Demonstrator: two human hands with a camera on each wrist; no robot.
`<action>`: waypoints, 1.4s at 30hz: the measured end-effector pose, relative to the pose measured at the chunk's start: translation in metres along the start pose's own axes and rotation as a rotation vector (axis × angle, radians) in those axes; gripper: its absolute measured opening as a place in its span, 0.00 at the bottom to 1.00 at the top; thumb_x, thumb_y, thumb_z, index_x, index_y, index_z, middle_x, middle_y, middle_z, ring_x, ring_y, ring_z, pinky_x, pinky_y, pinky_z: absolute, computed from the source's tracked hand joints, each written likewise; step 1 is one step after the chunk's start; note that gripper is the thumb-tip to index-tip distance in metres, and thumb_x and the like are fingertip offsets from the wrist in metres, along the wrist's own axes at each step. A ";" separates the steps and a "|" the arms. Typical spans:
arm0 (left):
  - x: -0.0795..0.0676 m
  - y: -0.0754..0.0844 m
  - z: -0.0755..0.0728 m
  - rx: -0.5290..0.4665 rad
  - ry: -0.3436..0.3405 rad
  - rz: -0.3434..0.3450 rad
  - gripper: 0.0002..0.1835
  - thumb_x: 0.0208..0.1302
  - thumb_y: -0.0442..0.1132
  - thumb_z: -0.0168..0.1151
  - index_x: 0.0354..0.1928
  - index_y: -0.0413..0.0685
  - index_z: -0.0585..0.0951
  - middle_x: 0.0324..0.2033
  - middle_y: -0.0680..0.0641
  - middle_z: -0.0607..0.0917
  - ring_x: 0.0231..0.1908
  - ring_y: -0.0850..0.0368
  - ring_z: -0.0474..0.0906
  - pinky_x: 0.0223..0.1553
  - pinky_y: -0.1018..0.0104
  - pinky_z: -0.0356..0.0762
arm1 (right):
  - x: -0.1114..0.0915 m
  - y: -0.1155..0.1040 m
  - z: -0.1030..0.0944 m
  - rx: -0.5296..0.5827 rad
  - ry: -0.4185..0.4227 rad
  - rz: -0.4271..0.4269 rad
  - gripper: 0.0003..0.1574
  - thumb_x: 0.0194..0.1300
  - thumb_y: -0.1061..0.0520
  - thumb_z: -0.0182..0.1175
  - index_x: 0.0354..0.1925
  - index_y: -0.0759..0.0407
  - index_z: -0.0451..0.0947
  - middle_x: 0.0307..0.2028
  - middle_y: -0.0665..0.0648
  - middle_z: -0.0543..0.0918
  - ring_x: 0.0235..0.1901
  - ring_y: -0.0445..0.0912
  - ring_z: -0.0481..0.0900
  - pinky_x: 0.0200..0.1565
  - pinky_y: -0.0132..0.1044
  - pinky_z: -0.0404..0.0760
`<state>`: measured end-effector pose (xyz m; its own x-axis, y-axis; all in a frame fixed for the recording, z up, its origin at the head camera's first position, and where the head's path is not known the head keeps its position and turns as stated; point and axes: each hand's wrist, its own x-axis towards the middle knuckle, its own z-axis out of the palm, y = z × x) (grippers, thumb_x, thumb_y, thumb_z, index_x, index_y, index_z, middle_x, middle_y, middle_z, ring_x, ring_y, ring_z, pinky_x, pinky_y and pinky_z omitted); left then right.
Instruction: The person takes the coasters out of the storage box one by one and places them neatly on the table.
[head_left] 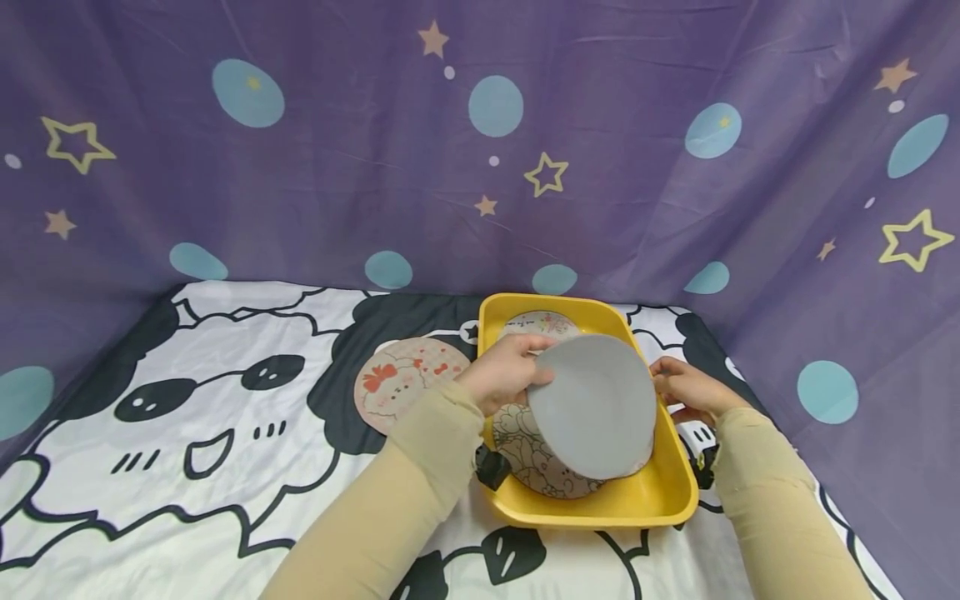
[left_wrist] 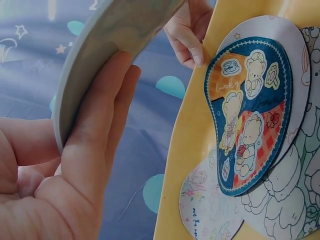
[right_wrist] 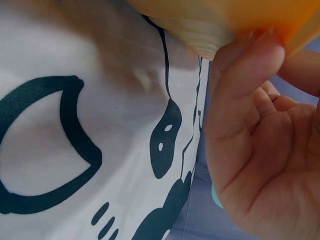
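My left hand [head_left: 504, 372] pinches a thin round mouse pad [head_left: 596, 408] by its left edge, thumb on one face and fingers on the other. Its plain grey underside faces the head camera, tilted over a yellow plastic tray [head_left: 667, 500]. At the tray's right rim, my right hand [head_left: 692, 387] grips the wall; the right wrist view shows the fingers [right_wrist: 260, 60] curled at the yellow edge. Inside lie several printed mouse pads, including a blue-edged one [left_wrist: 252, 150] with bear pictures, a line-drawn one [head_left: 525, 450] and a pale floral one [head_left: 536, 322].
Left of the tray, a pink round mouse pad [head_left: 405, 379] with a red-bowed cartoon animal lies on the black-and-white cartoon cloth [head_left: 225, 358]. A purple curtain [head_left: 360, 150] with stars and blue dots hangs behind and along the sides.
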<state>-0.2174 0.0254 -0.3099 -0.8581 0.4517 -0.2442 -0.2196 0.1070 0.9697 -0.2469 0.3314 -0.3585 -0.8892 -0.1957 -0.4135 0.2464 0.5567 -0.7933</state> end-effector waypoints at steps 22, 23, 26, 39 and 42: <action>-0.016 0.001 -0.028 -0.038 0.124 0.042 0.26 0.70 0.26 0.52 0.68 0.46 0.72 0.58 0.41 0.79 0.41 0.55 0.81 0.39 0.63 0.85 | 0.001 0.001 0.000 0.003 0.027 0.015 0.18 0.74 0.51 0.54 0.51 0.62 0.64 0.38 0.54 0.80 0.33 0.43 0.82 0.35 0.40 0.87; -0.017 0.001 -0.029 -0.050 0.128 0.044 0.26 0.70 0.26 0.52 0.69 0.46 0.71 0.57 0.40 0.79 0.40 0.55 0.81 0.38 0.64 0.85 | 0.002 0.001 0.000 0.006 0.028 0.019 0.18 0.73 0.51 0.54 0.51 0.62 0.64 0.38 0.55 0.80 0.33 0.43 0.82 0.34 0.40 0.87; -0.019 0.001 -0.034 -0.060 0.144 0.050 0.26 0.70 0.25 0.52 0.68 0.45 0.71 0.57 0.40 0.79 0.39 0.55 0.80 0.38 0.65 0.85 | 0.001 0.001 0.001 0.008 0.024 0.019 0.18 0.73 0.51 0.54 0.51 0.62 0.64 0.38 0.55 0.81 0.33 0.43 0.83 0.34 0.40 0.87; -0.033 -0.001 -0.052 -0.073 0.178 0.086 0.26 0.71 0.27 0.52 0.69 0.46 0.70 0.60 0.38 0.77 0.47 0.51 0.81 0.42 0.62 0.85 | 0.000 0.000 0.001 0.002 0.028 0.016 0.17 0.73 0.51 0.54 0.50 0.62 0.64 0.37 0.55 0.80 0.33 0.43 0.83 0.35 0.41 0.88; -0.034 -0.003 -0.055 -0.087 0.191 0.087 0.27 0.71 0.26 0.52 0.70 0.46 0.69 0.61 0.38 0.76 0.48 0.51 0.81 0.46 0.59 0.85 | 0.001 0.000 0.002 0.008 0.032 0.028 0.17 0.73 0.52 0.54 0.50 0.62 0.64 0.36 0.54 0.80 0.33 0.43 0.82 0.35 0.41 0.88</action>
<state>-0.2128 -0.0395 -0.3053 -0.9460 0.2793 -0.1645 -0.1730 -0.0060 0.9849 -0.2472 0.3300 -0.3598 -0.8940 -0.1540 -0.4207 0.2740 0.5550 -0.7855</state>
